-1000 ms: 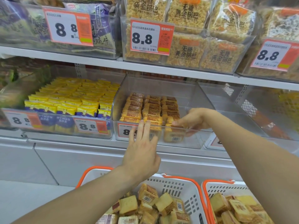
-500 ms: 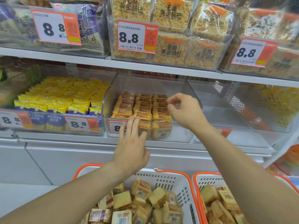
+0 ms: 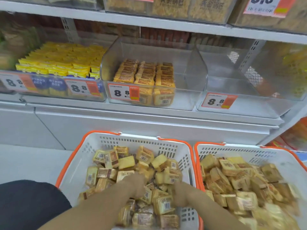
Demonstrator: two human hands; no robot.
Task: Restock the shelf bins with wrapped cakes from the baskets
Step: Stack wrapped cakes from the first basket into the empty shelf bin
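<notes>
Restocking is sitting partway: middle bin (image 3: 191,70) holding three rows, right side bare; both hands, left hand (image 3: 135,185) and right hand (image 3: 180,194), digging in the six-o'clock basket (image 3: 93,156), grip unclear.

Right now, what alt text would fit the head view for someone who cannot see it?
Both hands, left and right, reach into the left basket of wrapped cakes; a second basket sits beside it. Above, the clear shelf bin holds neat cake rows on its left side.
</notes>
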